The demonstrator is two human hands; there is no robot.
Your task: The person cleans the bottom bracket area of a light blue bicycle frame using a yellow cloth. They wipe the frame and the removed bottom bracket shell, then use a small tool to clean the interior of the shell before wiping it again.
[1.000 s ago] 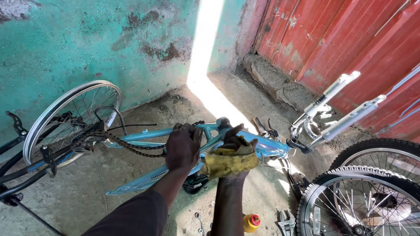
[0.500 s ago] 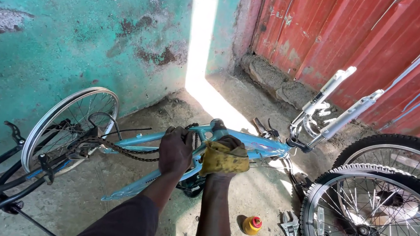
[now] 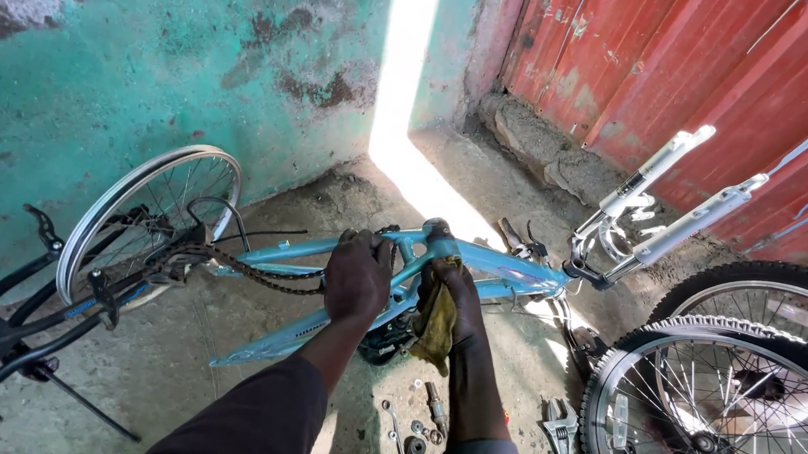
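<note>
Just below the right hand, steel wrenches and small loose bolts lie within reach on the concrete floor. That hand presses a crumpled yellow rag against the light-blue metal bicycle frame, fingers curled over it. Beside it, the left hand clamps around a frame tube, apparently steadying it. Beyond, left, hangs the slack chain and silver spoked rear wheel; right, the white fork.

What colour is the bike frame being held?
Light blue bike frame, clearest in the head view.
</note>
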